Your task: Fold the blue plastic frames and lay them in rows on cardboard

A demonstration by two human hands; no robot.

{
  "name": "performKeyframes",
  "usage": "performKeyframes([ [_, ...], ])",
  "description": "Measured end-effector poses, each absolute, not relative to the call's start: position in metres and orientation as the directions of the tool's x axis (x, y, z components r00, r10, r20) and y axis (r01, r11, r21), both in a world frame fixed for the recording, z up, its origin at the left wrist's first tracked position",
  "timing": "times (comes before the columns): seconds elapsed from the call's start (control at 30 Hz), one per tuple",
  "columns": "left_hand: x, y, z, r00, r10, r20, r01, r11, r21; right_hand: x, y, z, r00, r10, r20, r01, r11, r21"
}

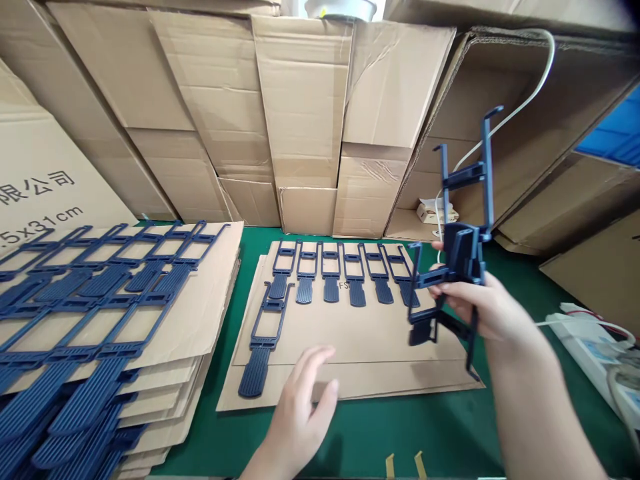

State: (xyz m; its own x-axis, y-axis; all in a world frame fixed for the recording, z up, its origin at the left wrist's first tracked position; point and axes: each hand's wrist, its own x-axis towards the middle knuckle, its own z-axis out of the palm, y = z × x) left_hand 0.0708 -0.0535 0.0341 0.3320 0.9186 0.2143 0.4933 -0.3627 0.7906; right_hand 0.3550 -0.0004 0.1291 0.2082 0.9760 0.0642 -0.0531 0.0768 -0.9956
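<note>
My right hand [487,303] grips a bunch of dark blue plastic frame parts [463,250], held upright above the right end of a cardboard sheet [350,347]. My left hand [303,407] hovers flat with fingers apart over the sheet's front edge and holds nothing. Several blue parts [345,270] lie in a row along the sheet's far edge. One more blue part [263,340] lies below that row at the left.
A stack of cardboard sheets [200,333] covered with blue parts stands at the left. Flattened cartons [300,113] lean along the back. A white power strip [595,340] with cables lies at the right on the green table [400,433].
</note>
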Motion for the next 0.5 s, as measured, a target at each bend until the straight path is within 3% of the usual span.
performKeyframes([
  [0.07, 0.092, -0.04, 0.042, 0.368, 0.929, 0.046, 0.311, -0.17, 0.935, 0.325, 0.009, 0.119, 0.044, 0.998, 0.054, -0.222, 0.062, -0.973],
  [0.2, 0.124, -0.02, 0.04, 0.395, 0.919, -0.006, 0.013, 0.001, 1.0, 0.285, 0.025, 0.091, -0.116, 0.993, 0.011, -0.373, -0.033, -0.927],
  [0.33, 0.126, -0.016, 0.031, 0.388, 0.92, -0.053, 0.062, 0.031, 0.998, 0.278, 0.026, 0.071, -0.185, 0.981, -0.054, -0.387, -0.124, -0.914],
  [0.5, 0.106, -0.028, 0.032, 0.331, 0.934, -0.134, 0.184, 0.076, 0.98, 0.295, 0.026, 0.067, -0.161, 0.987, -0.013, -0.434, -0.083, -0.897],
])
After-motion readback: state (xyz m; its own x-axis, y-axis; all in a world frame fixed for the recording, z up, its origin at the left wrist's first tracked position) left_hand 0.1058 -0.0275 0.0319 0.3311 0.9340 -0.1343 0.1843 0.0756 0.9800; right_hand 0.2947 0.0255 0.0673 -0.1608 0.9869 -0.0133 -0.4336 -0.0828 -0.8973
